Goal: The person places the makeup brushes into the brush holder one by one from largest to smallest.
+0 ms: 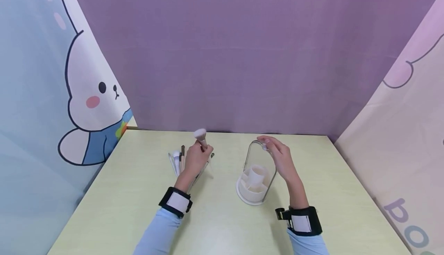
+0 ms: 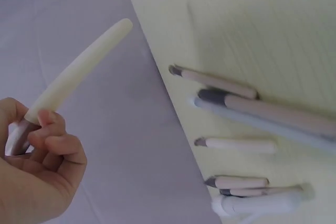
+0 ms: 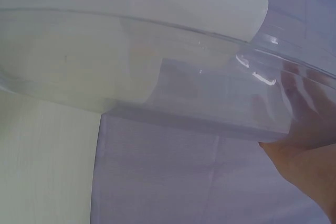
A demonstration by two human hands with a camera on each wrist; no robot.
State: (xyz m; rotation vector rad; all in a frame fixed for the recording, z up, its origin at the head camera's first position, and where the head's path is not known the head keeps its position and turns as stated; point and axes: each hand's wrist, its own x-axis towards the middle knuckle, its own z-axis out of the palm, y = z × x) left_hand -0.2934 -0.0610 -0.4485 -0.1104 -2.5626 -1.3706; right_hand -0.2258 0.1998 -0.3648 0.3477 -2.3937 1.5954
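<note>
My left hand (image 1: 197,158) grips a makeup brush (image 1: 200,134) with its pale bristle head up. The brush's cream handle (image 2: 81,69) extends beyond the fingers in the left wrist view. Below and around that hand lie several other brushes (image 1: 176,160) on the table. A round white brush holder (image 1: 252,194) with divided compartments and a raised central cup (image 1: 257,174) stands to the right. My right hand (image 1: 282,158) holds the upper edge of its clear arched cover (image 1: 248,154). Through the plastic, the fingers (image 3: 304,90) show in the right wrist view.
The pale table (image 1: 222,224) reaches back to a purple curtain (image 1: 243,54). A blue cloth with a cartoon figure (image 1: 93,89) hangs at the left, and a light printed cloth (image 1: 409,131) at the right.
</note>
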